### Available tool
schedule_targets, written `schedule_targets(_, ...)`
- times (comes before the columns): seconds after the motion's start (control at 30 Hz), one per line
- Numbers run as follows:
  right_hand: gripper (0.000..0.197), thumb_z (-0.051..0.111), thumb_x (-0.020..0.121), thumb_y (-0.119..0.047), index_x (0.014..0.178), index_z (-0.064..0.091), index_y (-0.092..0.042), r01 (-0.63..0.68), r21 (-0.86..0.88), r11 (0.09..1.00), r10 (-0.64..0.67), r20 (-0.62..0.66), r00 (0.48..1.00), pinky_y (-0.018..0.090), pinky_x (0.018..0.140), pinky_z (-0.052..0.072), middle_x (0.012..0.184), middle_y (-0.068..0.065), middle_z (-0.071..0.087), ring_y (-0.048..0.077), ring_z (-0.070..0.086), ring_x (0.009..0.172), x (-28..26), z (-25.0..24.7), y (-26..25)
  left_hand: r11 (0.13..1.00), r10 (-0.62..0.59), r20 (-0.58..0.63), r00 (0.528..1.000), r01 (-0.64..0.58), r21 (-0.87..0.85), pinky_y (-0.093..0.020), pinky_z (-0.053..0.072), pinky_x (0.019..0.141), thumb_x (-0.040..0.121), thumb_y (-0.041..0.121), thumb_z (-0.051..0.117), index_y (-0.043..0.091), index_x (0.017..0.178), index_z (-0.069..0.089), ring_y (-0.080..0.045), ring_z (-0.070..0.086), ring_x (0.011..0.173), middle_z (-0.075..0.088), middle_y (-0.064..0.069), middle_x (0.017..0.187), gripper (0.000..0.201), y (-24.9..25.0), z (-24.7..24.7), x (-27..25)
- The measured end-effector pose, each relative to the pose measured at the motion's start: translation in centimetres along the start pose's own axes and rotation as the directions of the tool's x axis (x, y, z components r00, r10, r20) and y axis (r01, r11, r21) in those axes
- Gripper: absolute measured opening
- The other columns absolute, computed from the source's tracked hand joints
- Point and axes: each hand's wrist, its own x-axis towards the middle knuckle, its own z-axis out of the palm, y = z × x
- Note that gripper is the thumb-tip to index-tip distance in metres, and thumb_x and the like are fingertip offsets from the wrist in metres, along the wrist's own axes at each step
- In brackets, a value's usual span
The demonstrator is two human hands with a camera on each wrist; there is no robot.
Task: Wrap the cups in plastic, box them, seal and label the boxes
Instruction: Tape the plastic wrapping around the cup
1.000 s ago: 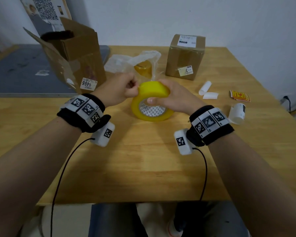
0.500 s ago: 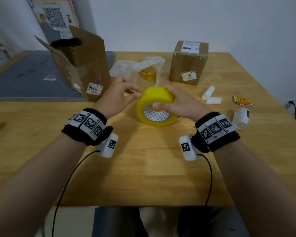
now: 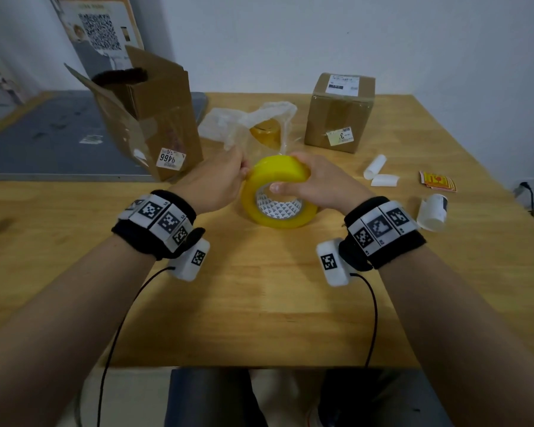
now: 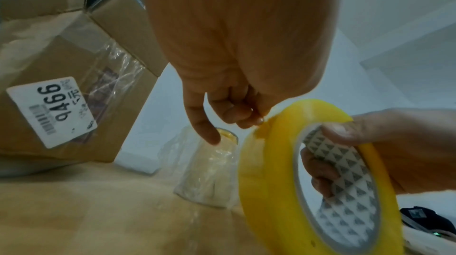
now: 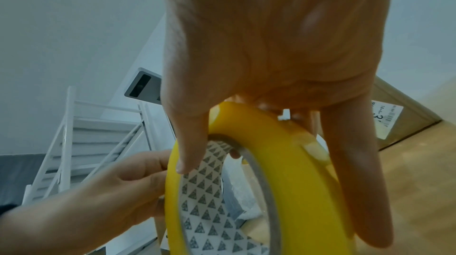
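Wooden table (image 3: pixel 259 318) carries the whole packing set-up. Largest item: open cardboard box (image 3: pixel 154 124), far left, flaps up, sticker on its front. Sealed box (image 3: pixel 341 114), far right, w/ labels on top and front, stands well apart from it; judged one unit done. Between the two boxes, a cup in plastic wrap (image 3: pixel 264 129) stands on the table, not yet boxed. Centre, near edge: yellow tape roll (image 3: pixel 278 192), tilted, lower rim looks to rest on the table. Right hand (image 3: pixel 318 183) grips the roll over its top, thumb hooked inside the patterned core. Left hand (image 3: pixel 213 186) is at the roll's left rim, thumb and fingers pinched at a small raised tab of tape, seen best in the left wrist view (image 4: pixel 261 122); index finger points down, free. Hands thus close together, both on the roll. Small items at right: paper rolls (image 3: pixel 378 172), red-yellow stickers (image 3: pixel 436 181), white cup (image 3: pixel 432 212) lying on its side. Step in hand (judged): freeing the tape end, prep for sealing. Next move calls for a firm pinch on the tab and a steady peel away from the roll, right hand bracing it; the wrapped cup probably needs boxing before any tape goes on.
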Motion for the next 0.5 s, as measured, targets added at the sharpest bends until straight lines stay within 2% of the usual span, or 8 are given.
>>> schedule_targets(0.1,0.064,0.083,0.075,-0.06,0.131,0.06,-0.037,-0.013,0.051,0.999,0.012,0.016,1.0,0.032,0.073,0.055,0.11,-0.013,0.07,0.008,0.068,0.098,-0.2,0.0,-0.1,1.0,0.03,0.113,0.993,-0.03,0.005,-0.058,0.049,0.082,0.108,0.024,0.041,0.022,0.1,0.045,-0.03,0.059,0.087,0.06,-0.01,0.097,0.01,-0.2,-1.3,0.0)
schedule_targets(0.17,0.05,0.083,0.08,-0.055,0.123,0.064,-0.036,-0.004,0.069,0.998,0.002,0.03,1.0,0.022,0.071,0.051,0.101,-0.014,0.071,0.003,0.068,0.089,-0.5,0.0,-0.2,1.0,0.022,0.152,0.988,-0.02,-0.018,-0.059,0.05,0.082,0.109,0.024,0.04,0.021,0.1,0.045,-0.031,0.06,0.088,0.061,-0.012,0.099,0.01,-0.1,-1.7,-0.2)
schedule_targets(0.2,0.044,0.082,0.083,-0.052,0.12,0.065,-0.036,-0.002,0.072,0.997,0.0,0.038,0.999,0.017,0.066,0.048,0.097,-0.015,0.07,-0.001,0.068,0.084,-0.8,-0.1,-0.4,0.998,0.013,0.164,0.986,-0.003,-0.065,-0.056,0.052,0.082,0.109,0.023,0.04,0.02,0.101,0.046,-0.031,0.061,0.09,0.061,-0.011,0.1,0.011,-0.1,-1.8,-0.3)
schedule_targets(0.27,0.039,0.081,0.086,-0.047,0.118,0.065,-0.034,0.018,0.072,0.997,-0.021,0.046,0.999,0.015,0.061,0.046,0.092,-0.016,0.069,-0.004,0.066,0.079,-1.0,-0.3,-0.5,0.974,-0.02,0.172,0.985,0.059,-0.219,-0.046,0.056,0.081,0.11,0.021,0.041,0.019,0.101,0.048,-0.023,0.061,0.091,0.057,-0.004,0.1,0.011,0.0,-1.7,-0.6)
schedule_targets(0.33,0.036,0.08,0.089,-0.041,0.12,0.066,-0.028,0.017,0.119,0.993,-0.023,0.048,0.999,0.014,0.053,0.047,0.089,-0.013,0.069,-0.005,0.066,0.072,-1.2,-0.5,-0.5,0.919,-0.048,0.137,0.989,0.097,-0.383,-0.04,0.057,0.082,0.109,0.019,0.043,0.019,0.107,0.052,-0.014,0.057,0.091,0.054,0.002,0.1,0.01,0.0,-1.4,-0.8)
schedule_targets(0.4,0.034,0.079,0.09,-0.036,0.119,0.066,-0.023,0.004,0.163,0.987,-0.011,0.046,0.999,0.013,0.048,0.047,0.088,-0.009,0.069,0.001,0.067,0.071,-1.3,-0.7,-0.3,0.876,-0.076,0.085,0.993,0.107,-0.47,-0.038,0.058,0.084,0.109,0.021,0.045,0.019,0.12,0.053,-0.014,0.058,0.098,0.053,0.003,0.108,0.014,-0.4,-1.0,-1.0)
schedule_targets(0.5,0.029,0.077,0.092,-0.033,0.118,0.066,-0.026,0.002,0.198,0.98,-0.012,0.047,0.999,0.012,0.048,0.047,0.088,-0.011,0.069,-0.002,0.067,0.07,-1.6,-0.8,0.0,0.841,-0.123,-0.023,0.992,0.092,-0.534,-0.039,0.06,0.082,0.105,0.02,0.056,0.019,0.142,0.046,-0.018,0.063,0.104,0.055,0.006,0.116,0.038,-0.7,-0.2,-1.1)
